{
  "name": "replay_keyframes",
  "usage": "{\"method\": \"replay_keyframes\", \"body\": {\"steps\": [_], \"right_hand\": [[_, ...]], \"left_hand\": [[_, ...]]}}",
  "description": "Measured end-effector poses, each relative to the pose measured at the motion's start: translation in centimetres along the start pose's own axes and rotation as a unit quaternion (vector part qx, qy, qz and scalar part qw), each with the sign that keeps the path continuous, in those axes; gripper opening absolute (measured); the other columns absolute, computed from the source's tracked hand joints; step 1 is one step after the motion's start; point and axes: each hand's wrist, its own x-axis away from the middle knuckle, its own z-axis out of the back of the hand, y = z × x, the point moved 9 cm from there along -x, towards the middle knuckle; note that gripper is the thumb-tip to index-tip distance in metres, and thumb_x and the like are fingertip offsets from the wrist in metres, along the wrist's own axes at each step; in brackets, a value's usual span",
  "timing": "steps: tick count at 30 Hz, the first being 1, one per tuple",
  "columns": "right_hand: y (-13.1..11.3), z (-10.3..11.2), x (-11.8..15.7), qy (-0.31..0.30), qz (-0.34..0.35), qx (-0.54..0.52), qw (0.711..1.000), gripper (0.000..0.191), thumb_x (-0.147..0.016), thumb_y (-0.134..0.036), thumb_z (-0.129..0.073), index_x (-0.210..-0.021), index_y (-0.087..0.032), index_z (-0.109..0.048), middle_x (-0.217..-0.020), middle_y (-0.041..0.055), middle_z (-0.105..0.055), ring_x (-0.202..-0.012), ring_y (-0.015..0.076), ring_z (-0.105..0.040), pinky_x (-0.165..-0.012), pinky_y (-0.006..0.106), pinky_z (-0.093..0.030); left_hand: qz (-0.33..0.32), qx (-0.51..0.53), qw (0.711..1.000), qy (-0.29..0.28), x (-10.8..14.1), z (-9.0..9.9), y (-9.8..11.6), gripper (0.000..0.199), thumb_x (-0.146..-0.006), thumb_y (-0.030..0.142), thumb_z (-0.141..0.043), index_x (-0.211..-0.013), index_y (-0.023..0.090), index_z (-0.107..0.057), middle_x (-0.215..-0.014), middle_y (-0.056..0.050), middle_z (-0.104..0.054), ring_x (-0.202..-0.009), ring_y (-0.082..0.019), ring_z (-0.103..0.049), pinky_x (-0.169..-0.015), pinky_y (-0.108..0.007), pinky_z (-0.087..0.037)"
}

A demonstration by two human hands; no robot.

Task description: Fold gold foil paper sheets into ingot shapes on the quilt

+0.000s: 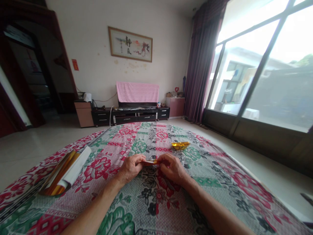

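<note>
A narrow folded strip of gold paper (149, 162) is stretched between my two hands, just above the flowered cloth. My left hand (132, 167) pinches its left end and my right hand (171, 167) pinches its right end, fingers closed on both sides. Just beyond my right hand, a shiny gold folded paper piece (180, 146) rests on the cloth. To the left lies a loose stack of curled gold and white paper sheets (65, 173).
The round table has a red, green and grey flowered tablecloth (105, 202). Past its far edge stand a low black cabinet (146, 117) and a screen under a pink cloth (137, 92). A purple curtain (199, 65) and large windows are at the right.
</note>
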Motion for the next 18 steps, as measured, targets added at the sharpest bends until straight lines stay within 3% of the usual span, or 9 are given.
{"method": "replay_keyframes", "body": {"steps": [8,18], "right_hand": [[-0.35,-0.56,-0.18,0.039,-0.004,0.054,0.998,0.01,-0.074,-0.013,-0.056,-0.073,-0.017,-0.064,-0.07,0.0012,-0.059,-0.062,0.0111,-0.052,-0.059,0.022,-0.038],[-0.44,-0.72,0.16,0.028,0.036,0.039,0.998,0.015,-0.074,-0.008,-0.055,-0.072,-0.018,-0.066,-0.071,0.0016,-0.06,-0.067,0.0121,-0.054,-0.064,0.023,-0.041]], "left_hand": [[-0.043,-0.038,0.998,0.005,-0.02,0.0,0.89,0.02,-0.075,0.017,-0.05,-0.08,0.02,-0.069,-0.094,-0.003,-0.07,-0.09,-0.017,-0.064,-0.084,-0.025,-0.048],[-0.005,0.03,0.999,-0.012,0.37,0.09,0.24,0.017,-0.069,0.017,-0.054,-0.081,0.019,-0.066,-0.099,-0.004,-0.067,-0.089,-0.017,-0.064,-0.082,-0.027,-0.051]]}}
